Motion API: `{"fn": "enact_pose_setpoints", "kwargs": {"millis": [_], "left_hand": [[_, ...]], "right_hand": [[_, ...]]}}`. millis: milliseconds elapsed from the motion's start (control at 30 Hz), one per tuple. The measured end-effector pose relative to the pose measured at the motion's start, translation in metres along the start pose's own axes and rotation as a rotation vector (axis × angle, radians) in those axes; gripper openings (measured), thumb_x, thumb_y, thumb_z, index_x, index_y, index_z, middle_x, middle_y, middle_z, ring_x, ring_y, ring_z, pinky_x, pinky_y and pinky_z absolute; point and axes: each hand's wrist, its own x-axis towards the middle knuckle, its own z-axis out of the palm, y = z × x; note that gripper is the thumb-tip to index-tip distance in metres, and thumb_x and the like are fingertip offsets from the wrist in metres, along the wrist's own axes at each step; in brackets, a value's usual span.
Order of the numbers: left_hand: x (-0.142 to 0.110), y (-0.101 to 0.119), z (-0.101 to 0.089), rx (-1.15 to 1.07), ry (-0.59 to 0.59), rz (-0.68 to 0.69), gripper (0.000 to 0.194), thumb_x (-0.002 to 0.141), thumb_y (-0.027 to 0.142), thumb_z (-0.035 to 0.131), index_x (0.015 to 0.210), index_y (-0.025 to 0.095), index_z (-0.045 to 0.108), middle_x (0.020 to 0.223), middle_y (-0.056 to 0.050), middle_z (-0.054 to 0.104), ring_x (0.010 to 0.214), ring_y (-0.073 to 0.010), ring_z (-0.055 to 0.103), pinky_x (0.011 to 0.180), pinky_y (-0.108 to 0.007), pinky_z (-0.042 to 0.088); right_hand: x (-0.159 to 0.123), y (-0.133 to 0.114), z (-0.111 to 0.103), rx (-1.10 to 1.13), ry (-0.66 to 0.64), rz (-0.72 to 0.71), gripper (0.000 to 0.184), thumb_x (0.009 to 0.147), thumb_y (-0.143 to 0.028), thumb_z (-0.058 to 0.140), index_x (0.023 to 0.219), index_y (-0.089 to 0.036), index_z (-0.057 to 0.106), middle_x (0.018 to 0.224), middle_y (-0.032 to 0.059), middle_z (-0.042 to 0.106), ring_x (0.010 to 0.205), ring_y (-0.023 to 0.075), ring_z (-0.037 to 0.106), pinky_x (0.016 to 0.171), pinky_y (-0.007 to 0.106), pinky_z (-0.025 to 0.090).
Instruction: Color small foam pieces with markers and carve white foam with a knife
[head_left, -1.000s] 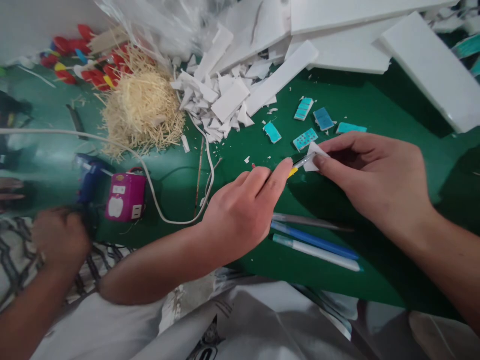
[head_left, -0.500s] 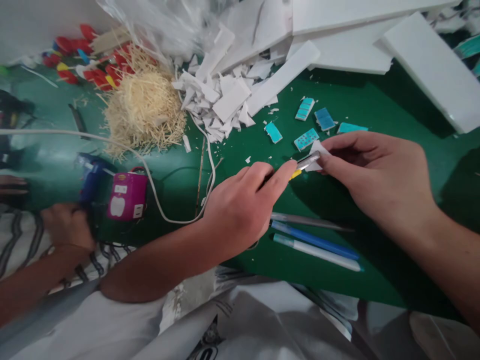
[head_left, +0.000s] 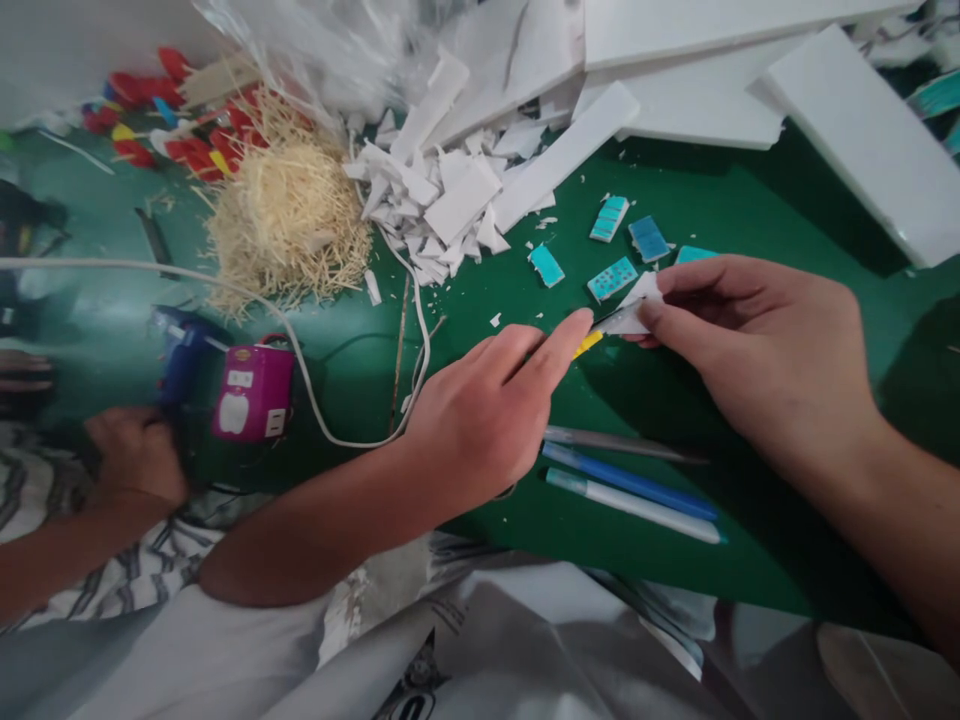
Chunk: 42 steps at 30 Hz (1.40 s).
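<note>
My left hand [head_left: 487, 410] is wrapped round a cutter knife with a yellow part [head_left: 589, 344], its index finger stretched along the top. The metal blade lies against a small white foam piece [head_left: 646, 290]. My right hand [head_left: 780, 350] pinches that piece between thumb and fingers, above the green table. Just beyond are several small foam blocks with blue or turquoise faces, among them a dotted block [head_left: 613, 279] and a striped block [head_left: 609, 218]. Nearer my body lie a grey pen-like tool [head_left: 622, 443], a blue pen [head_left: 630, 480] and a white pen [head_left: 634, 505].
White foam scraps [head_left: 457, 195] and large foam boards [head_left: 690, 90] lie at the back. Left of them is a heap of thin wooden sticks [head_left: 292, 215]. A white cable [head_left: 315, 400] loops past a magenta box [head_left: 253, 393]. Another person's hand [head_left: 142, 455] rests at the left.
The blade has slid back a little towards the left and turned on the foam piece. My right hand has shifted slightly. The other person's arm at the left has moved.
</note>
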Motion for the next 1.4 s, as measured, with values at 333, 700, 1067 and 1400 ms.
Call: {"fn": "enact_pose_setpoints", "kwargs": {"millis": [333, 700, 1067, 1400], "left_hand": [[0.000, 0.000, 0.004, -0.007, 0.039, 0.025, 0.043, 0.111, 0.010, 0.047, 0.154, 0.004, 0.051, 0.108, -0.006, 0.074, 0.088, -0.0117, 0.070, 0.089, -0.020, 0.058], [0.002, 0.001, 0.006, 0.011, 0.026, 0.021, 0.044, 0.111, 0.011, 0.048, 0.155, 0.005, 0.051, 0.110, -0.007, 0.074, 0.094, -0.0124, 0.072, 0.094, -0.019, 0.058], [0.009, 0.007, 0.006, -0.043, -0.076, -0.037, 0.045, 0.113, 0.016, 0.041, 0.155, 0.009, 0.053, 0.117, -0.012, 0.077, 0.106, -0.0168, 0.073, 0.096, -0.025, 0.061], [0.008, 0.006, 0.006, -0.039, -0.089, -0.003, 0.041, 0.112, 0.014, 0.040, 0.148, 0.008, 0.059, 0.127, -0.013, 0.078, 0.109, -0.0164, 0.072, 0.101, -0.025, 0.061]], "right_hand": [[0.000, 0.001, 0.002, 0.033, 0.002, -0.013, 0.019, 0.077, -0.007, 0.081, 0.069, -0.023, 0.075, 0.066, -0.0042, 0.075, 0.059, 0.0128, 0.072, 0.066, 0.029, 0.066], [0.000, 0.008, -0.004, 0.015, -0.042, -0.081, 0.014, 0.078, -0.015, 0.083, 0.071, -0.026, 0.076, 0.070, -0.0037, 0.077, 0.067, 0.0178, 0.077, 0.070, 0.037, 0.069], [0.001, 0.007, -0.007, -0.013, -0.028, -0.081, 0.020, 0.080, -0.014, 0.083, 0.069, -0.028, 0.073, 0.071, -0.0025, 0.078, 0.069, 0.0211, 0.079, 0.070, 0.036, 0.069], [0.003, 0.019, -0.012, -0.076, -0.055, -0.140, 0.015, 0.083, -0.029, 0.089, 0.078, -0.027, 0.076, 0.080, 0.0008, 0.080, 0.078, 0.0255, 0.082, 0.076, 0.041, 0.070]]}}
